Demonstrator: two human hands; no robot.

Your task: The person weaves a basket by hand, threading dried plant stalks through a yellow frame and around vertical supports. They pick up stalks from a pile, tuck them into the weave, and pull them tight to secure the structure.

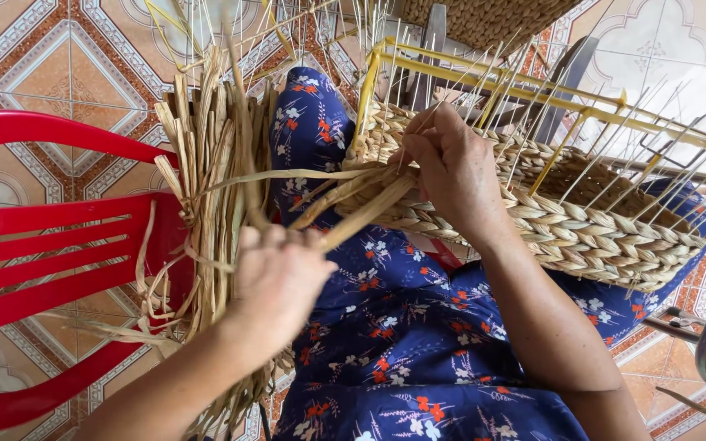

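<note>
1. A half-woven basket [565, 220] of braided straw rests tilted across the person's lap, on blue floral cloth [402, 343], its thin wire uprights [533, 106] standing free above the finished rows and the yellow frame rail [484, 82].

2. The right hand [451, 167] is closed, fingers pinched on the weave at the basket's near corner, where loose strands meet the braid.

3. The left hand [275, 273] is closed around flat straw strands [353, 216] that run up to that corner, pulled taut.

4. A bundle of dried straw [206, 188] lies just beside the left hand, over the edge of a red plastic chair [51, 245] on a patterned tile floor [59, 57].

5. Judged from its look, the straw is light, dry and pliable along its length, yet likely to split or fray if bent sharply; a grip close to the working point seems safest.

6. The basket appears light but springy; the woven wall offers firmer hold than the thin uprights, which could bend.
</note>
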